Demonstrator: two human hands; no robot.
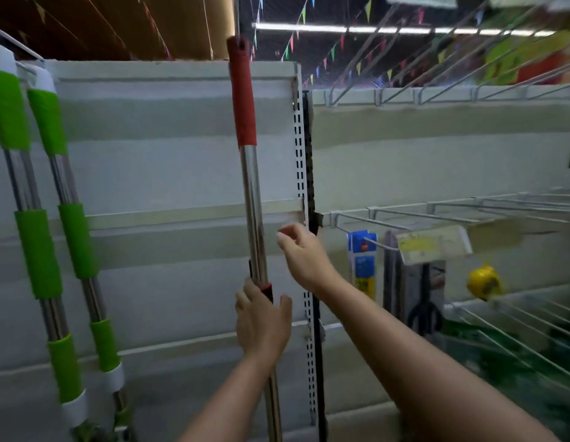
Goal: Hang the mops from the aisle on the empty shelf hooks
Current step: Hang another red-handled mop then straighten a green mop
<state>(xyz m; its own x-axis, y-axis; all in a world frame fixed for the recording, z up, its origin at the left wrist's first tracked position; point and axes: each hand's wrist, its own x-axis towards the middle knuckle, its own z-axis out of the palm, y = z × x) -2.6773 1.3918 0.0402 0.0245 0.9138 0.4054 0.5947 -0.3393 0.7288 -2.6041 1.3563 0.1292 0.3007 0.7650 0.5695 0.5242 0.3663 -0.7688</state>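
A mop with a red grip and shiny steel pole [252, 199] stands upright in front of the white shelf back panel [169, 173], its red top reaching above the panel's upper edge. My left hand [261, 320] is wrapped around the pole low down, at a red and black collar. My right hand [304, 253] hovers just right of the pole with fingers loosely curled, holding nothing and not touching it. Two mops with green grips [38, 244] [79, 240] hang at the left against the same panel.
A slotted upright post [301, 161] divides the panels. To the right, long wire hooks [437, 215] stick out at several heights, a blue packet [362, 260] and a yellow item [483, 282] hang below. Bunting and a strip light run overhead.
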